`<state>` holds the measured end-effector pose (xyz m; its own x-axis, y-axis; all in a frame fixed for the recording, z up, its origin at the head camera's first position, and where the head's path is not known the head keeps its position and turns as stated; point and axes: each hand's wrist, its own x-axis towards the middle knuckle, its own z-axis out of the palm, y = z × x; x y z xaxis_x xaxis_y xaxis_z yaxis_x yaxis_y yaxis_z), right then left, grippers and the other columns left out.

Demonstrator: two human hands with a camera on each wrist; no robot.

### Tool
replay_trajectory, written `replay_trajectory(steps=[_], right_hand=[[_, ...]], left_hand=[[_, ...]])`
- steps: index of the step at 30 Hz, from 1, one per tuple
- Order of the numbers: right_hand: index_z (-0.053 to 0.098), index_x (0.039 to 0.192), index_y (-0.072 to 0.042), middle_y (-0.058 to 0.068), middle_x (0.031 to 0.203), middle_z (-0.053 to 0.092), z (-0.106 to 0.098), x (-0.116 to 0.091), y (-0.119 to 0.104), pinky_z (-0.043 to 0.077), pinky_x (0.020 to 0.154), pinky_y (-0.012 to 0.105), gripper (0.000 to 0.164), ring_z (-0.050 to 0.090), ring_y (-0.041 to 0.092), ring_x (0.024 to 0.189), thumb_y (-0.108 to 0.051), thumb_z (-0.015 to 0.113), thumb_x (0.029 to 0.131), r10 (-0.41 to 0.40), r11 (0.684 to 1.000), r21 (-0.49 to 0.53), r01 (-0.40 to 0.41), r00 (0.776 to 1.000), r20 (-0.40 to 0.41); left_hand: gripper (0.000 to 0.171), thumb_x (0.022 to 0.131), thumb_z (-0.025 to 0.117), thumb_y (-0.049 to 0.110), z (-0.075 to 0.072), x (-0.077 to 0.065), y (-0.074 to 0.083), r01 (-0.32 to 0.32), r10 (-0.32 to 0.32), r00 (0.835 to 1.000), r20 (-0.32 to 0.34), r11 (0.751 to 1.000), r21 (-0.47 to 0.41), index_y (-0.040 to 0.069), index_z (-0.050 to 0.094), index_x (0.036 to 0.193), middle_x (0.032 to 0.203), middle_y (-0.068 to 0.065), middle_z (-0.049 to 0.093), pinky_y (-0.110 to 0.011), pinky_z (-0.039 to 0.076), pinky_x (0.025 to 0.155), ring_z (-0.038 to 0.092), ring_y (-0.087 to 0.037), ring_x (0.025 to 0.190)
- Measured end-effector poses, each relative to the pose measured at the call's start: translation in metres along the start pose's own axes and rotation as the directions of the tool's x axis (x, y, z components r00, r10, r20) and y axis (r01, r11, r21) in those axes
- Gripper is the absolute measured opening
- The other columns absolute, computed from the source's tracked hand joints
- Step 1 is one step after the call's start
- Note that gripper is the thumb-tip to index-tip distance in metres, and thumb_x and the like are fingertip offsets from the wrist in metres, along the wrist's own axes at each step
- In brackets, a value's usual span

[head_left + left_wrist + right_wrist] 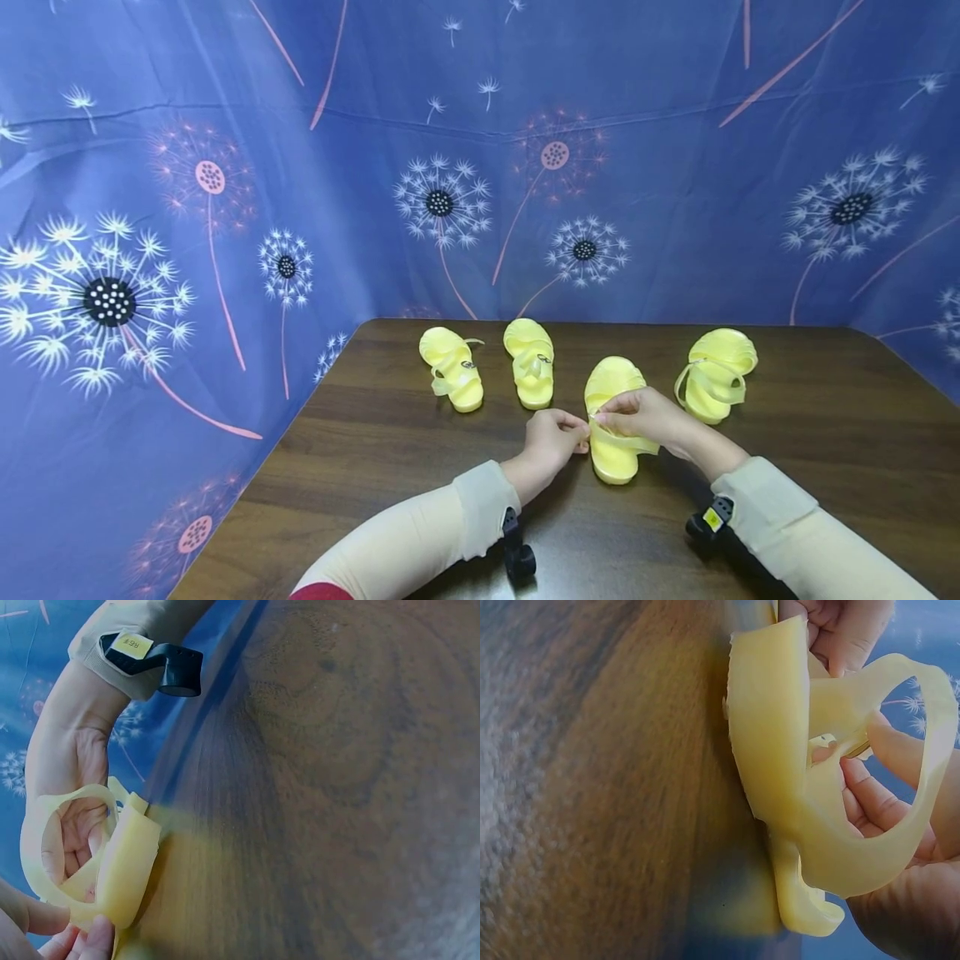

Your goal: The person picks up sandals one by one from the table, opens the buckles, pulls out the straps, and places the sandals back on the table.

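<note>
A yellow sandal [617, 462] lies on the table in front of me, toe toward me. My right hand [647, 421] reaches over it from the right. In the right wrist view, the thumb and fingers of the right hand [907, 817] pinch a thin strap with a small buckle [860, 750] inside the sandal's opening. My left hand [551, 442] is at the sandal's left side. In the left wrist view, its thumb and fingers [97, 941] grip the sandal's edge by the strap [34, 855]; the exact hold is partly hidden.
Two more yellow sandals, one at the far left [453, 367] and one beside it [529, 367], stand at the back. Another sandal [716, 375] stands at the right. Behind the brown wooden table [360, 467] hangs a blue dandelion-patterned cloth [675, 208].
</note>
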<state>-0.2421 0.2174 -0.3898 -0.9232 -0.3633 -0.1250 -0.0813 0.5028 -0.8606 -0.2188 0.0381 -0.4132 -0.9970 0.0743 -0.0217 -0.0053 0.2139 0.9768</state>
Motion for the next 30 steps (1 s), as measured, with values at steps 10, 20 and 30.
replay_trajectory(steps=[10, 20, 30], right_hand=[[0.069, 0.108, 0.000, -0.001, 0.095, 0.068, -0.002, 0.003, -0.001, 0.052, 0.078, 0.028, 0.039, 0.058, 0.011, 0.090, -0.034, 0.068, 0.091, 0.047, 0.999, -0.002, -0.047, 0.999, -0.003], [0.066, 0.110, 0.006, -0.002, 0.090, 0.068, -0.005, 0.001, 0.003, 0.052, 0.076, 0.026, 0.037, 0.059, 0.010, 0.086, -0.027, 0.065, 0.094, -0.014, 0.999, 0.049, 0.011, 0.998, 0.061], [0.066, 0.109, 0.005, 0.001, 0.094, 0.068, -0.005, 0.005, 0.005, 0.053, 0.074, 0.026, 0.036, 0.059, 0.011, 0.086, -0.027, 0.067, 0.093, -0.009, 0.999, 0.049, 0.006, 0.998, 0.066]], left_hand=[[0.007, 0.087, 0.070, 0.004, -0.004, 0.003, 0.001, 0.031, -0.031, 0.999, 0.010, 1.000, -0.006, -0.001, 0.073, 0.082, 0.074, -0.010, 0.071, -0.019, 0.049, 0.047, 0.071, -0.021, 0.063], [0.005, 0.083, 0.069, -0.002, -0.007, 0.009, -0.003, 0.045, -0.038, 0.996, 0.085, 0.996, -0.082, -0.005, 0.072, 0.083, 0.075, -0.007, 0.070, -0.026, 0.059, 0.062, 0.068, -0.014, 0.062], [0.008, 0.084, 0.070, -0.001, -0.015, 0.011, -0.006, 0.046, -0.033, 0.990, 0.138, 0.994, -0.096, -0.008, 0.072, 0.087, 0.079, -0.011, 0.072, -0.027, 0.060, 0.064, 0.068, -0.014, 0.064]])
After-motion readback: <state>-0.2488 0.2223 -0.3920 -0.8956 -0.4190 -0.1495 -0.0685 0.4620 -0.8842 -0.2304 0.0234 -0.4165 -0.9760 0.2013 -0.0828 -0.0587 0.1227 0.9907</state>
